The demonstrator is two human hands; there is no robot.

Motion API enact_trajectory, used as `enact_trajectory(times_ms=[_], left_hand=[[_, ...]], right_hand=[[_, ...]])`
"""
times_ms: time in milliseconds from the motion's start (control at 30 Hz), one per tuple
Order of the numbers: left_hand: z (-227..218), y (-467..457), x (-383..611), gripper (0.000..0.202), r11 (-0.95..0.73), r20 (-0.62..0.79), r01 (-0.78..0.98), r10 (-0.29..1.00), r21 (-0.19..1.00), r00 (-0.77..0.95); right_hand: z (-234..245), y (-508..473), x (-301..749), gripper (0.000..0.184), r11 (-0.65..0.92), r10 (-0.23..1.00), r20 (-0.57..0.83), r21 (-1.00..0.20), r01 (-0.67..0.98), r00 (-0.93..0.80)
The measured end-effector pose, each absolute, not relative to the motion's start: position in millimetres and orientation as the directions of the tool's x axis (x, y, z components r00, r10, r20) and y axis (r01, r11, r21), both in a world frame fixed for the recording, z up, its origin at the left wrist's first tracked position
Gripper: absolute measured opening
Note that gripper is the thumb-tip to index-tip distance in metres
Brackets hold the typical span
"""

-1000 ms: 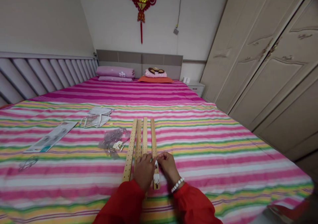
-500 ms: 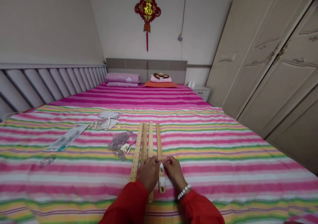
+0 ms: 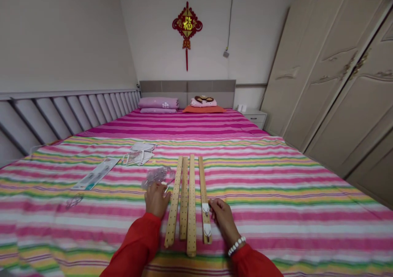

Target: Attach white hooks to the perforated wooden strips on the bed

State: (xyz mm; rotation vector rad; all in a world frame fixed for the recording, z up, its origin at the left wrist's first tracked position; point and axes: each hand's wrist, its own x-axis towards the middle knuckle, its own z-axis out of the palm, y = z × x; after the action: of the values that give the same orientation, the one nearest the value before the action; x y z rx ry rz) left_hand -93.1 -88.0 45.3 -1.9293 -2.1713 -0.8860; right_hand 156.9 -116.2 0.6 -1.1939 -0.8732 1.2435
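Observation:
My left hand (image 3: 156,199) is over the near edge of a clear plastic bag of small parts (image 3: 156,175). Its thumb stands apart from its fingers, with a small white piece (image 3: 166,189) just by them. My right hand (image 3: 223,216) has its fingertips pinched beside the rightmost wooden strip (image 3: 202,179); what they hold, if anything, is too small to make out. On that strip sit an upper white hook (image 3: 206,208) and a lower white hook (image 3: 207,230). Several more perforated wooden strips (image 3: 191,211) lie lengthwise between my hands.
On the striped bed sheet (image 3: 276,195), left of the strips, lie a flat packaging card (image 3: 96,174), crumpled white packaging (image 3: 141,152) and a thin looped tangle (image 3: 74,201). Folded bedding (image 3: 158,103) is at the headboard. A wardrobe (image 3: 331,88) stands along the right.
My left hand has left the upper hook and moved left across the strips to the plastic bag. My right hand stays beside the rightmost strip. The view has shifted slightly.

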Motion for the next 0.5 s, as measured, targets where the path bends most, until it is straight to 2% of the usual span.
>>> enact_trajectory(times_ms=[100, 233, 333, 400, 500], left_hand=[[45.2, -86.6, -87.7, 0.011, 0.044, 0.42, 0.953, 0.891, 0.3, -0.173], [42.3, -90.0, -87.8, 0.013, 0.043, 0.442, 0.922, 0.868, 0.385, -0.225], [41.4, -92.6, -94.2, 0.009, -0.026, 0.462, 0.838, 0.844, 0.545, -0.274], [43.0, -94.7, -98.2, 0.009, -0.082, 0.429, 0.701, 0.839, 0.708, -0.336], [49.1, -102.0, -97.8, 0.021, -0.066, 0.181, 0.293, 0.905, 0.954, -0.385]], right_hand=[[-1.1, -116.2, 158.2, 0.038, -0.097, 0.979, -0.131, -0.972, -0.213, 0.155], [-2.8, -116.6, 159.0, 0.038, -0.101, 0.978, -0.136, -0.971, -0.216, 0.156], [-2.8, -117.3, 158.9, 0.037, -0.097, 0.977, -0.136, -0.969, -0.225, 0.162], [-1.6, -118.0, 159.1, 0.037, -0.104, 0.977, -0.143, -0.967, -0.233, 0.157], [2.2, -119.0, 160.2, 0.036, -0.122, 0.975, -0.165, -0.957, -0.265, 0.147]])
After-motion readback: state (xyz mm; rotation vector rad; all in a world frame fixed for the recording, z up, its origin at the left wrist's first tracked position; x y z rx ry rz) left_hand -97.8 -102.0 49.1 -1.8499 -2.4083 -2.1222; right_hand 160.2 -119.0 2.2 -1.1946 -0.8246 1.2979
